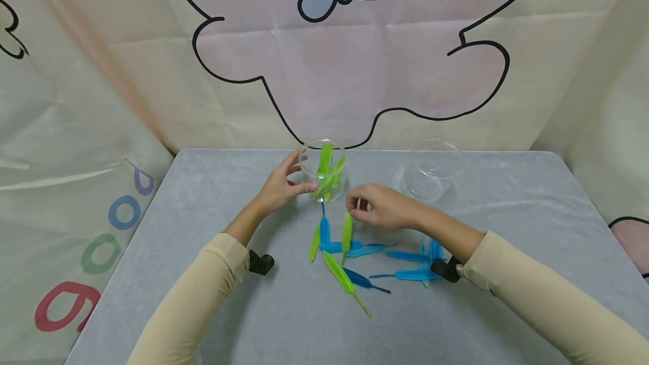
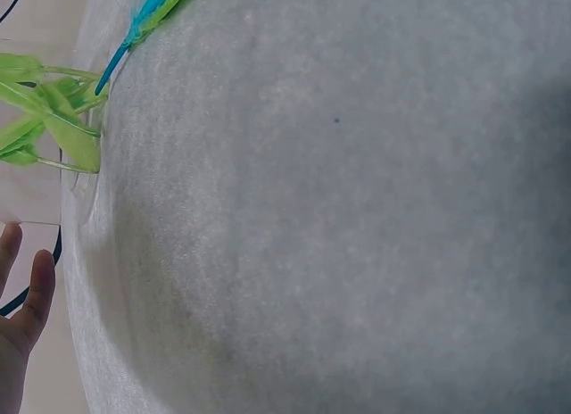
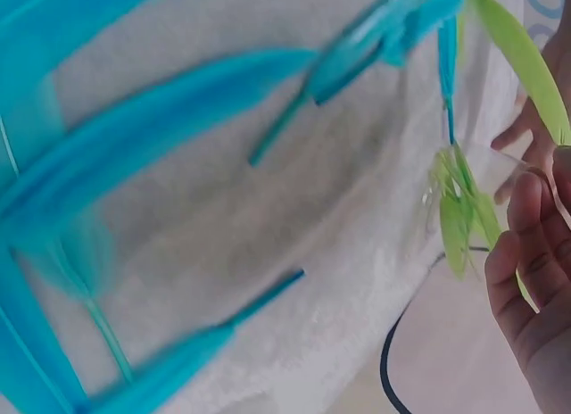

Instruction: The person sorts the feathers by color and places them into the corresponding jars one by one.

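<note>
In the head view my left hand (image 1: 280, 186) holds a clear plastic cup (image 1: 342, 186) from its left side, with the thumb across the front. Several lime-green feathers (image 1: 325, 161) stand inside that cup. My right hand (image 1: 383, 206), just right of the cup, pinches the tip of another green feather (image 1: 347, 234), which hangs down over the pile. Below lie a long green feather (image 1: 338, 272), a smaller green one (image 1: 315, 243) and several blue feathers (image 1: 324, 231). The right wrist view shows the pinched feather (image 3: 526, 62) above the fingers.
A second clear cup (image 1: 431, 180) stands at the back right with nothing visible inside. More blue feathers (image 1: 412, 274) lie near the right wrist, partly under the black wrist camera (image 1: 445, 270). A grey cloth covers the table (image 1: 507, 185), whose back edge meets a printed wall sheet (image 1: 380, 72).
</note>
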A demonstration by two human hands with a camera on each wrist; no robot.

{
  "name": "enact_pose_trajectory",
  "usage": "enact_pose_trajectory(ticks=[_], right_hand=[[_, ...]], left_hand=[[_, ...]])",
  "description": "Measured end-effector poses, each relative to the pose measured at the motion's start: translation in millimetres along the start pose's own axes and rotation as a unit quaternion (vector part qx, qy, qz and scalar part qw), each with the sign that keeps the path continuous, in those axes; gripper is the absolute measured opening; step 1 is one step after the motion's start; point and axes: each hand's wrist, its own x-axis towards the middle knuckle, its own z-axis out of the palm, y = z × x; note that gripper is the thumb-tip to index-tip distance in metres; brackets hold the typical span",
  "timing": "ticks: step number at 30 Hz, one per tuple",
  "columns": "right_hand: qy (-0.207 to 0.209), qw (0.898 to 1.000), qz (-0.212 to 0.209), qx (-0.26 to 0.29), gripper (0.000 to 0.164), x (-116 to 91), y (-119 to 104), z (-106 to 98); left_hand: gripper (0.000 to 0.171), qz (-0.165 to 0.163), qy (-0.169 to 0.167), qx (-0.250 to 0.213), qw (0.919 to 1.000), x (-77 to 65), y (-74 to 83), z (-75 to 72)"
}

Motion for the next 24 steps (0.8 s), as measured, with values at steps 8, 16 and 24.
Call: enact_pose_trajectory(ticks=[8, 16, 24], right_hand=[[0.021, 0.999, 0.007, -0.023, 0.01, -2, -4, -23], [0.064, 0.996, -0.004, -0.059, 0.007, 3, -12, -55], [0.077, 0.993, -0.009, -0.084, 0.009, 9, -20, -76]], left_hand=[[0.094, 0.006, -0.002, -0.002, 1.0, -0.5, -0.7, -1.2], [0.095, 0.002, -0.001, 0.0, 1.0, 0.1, 1.1, -2.2], [0.094, 0.005, -0.006, 0.0, 1.0, -0.1, 1.2, -2.0]])
